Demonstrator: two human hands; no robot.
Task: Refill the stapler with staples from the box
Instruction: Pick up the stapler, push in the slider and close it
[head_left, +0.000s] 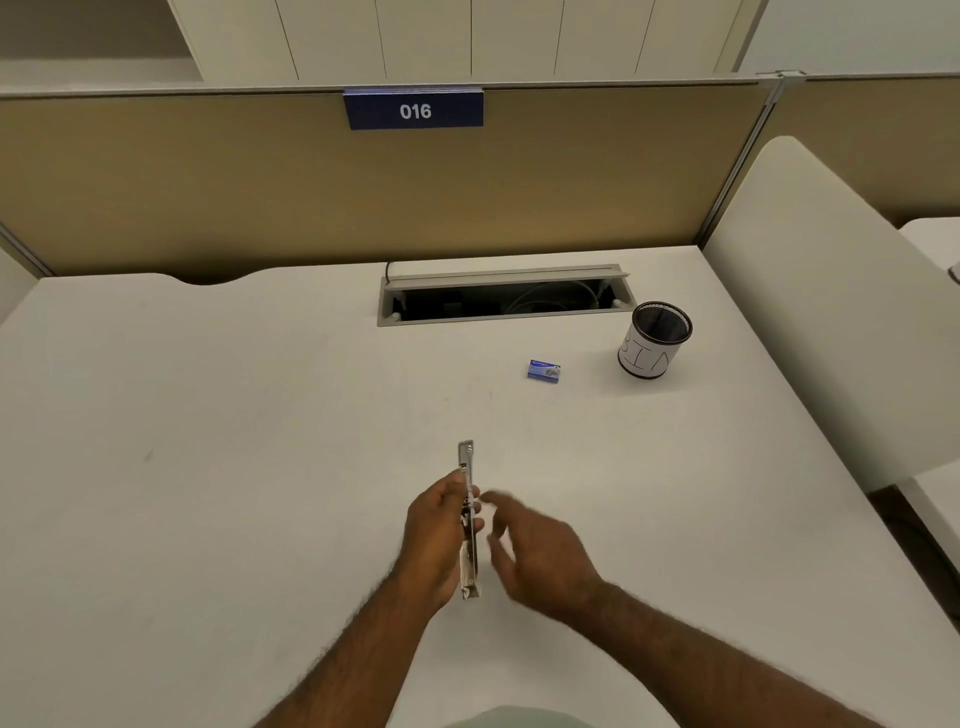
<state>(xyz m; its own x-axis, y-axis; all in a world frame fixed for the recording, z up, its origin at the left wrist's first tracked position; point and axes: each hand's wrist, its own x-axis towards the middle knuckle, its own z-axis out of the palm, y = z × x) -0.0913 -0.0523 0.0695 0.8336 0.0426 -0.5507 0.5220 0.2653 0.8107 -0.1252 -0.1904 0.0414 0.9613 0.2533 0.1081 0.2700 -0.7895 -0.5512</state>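
Note:
A slim metal stapler (467, 462) stands on edge above the white desk (208, 415), swung out long and thin, pointing away from me. My left hand (436, 535) is wrapped around its middle and holds it. My right hand (540, 551) hovers just to the right of the stapler, fingers spread and blurred, with nothing in it. The small blue staple box (544, 371) lies closed on the desk farther back and to the right, well apart from both hands.
A black mesh pen cup (655, 340) with a white paper label stands right of the box. An open cable tray (506, 299) is set into the desk's back. A tan partition (260, 182) with a sign "016" closes the far side; a white divider (831, 291) bounds the right.

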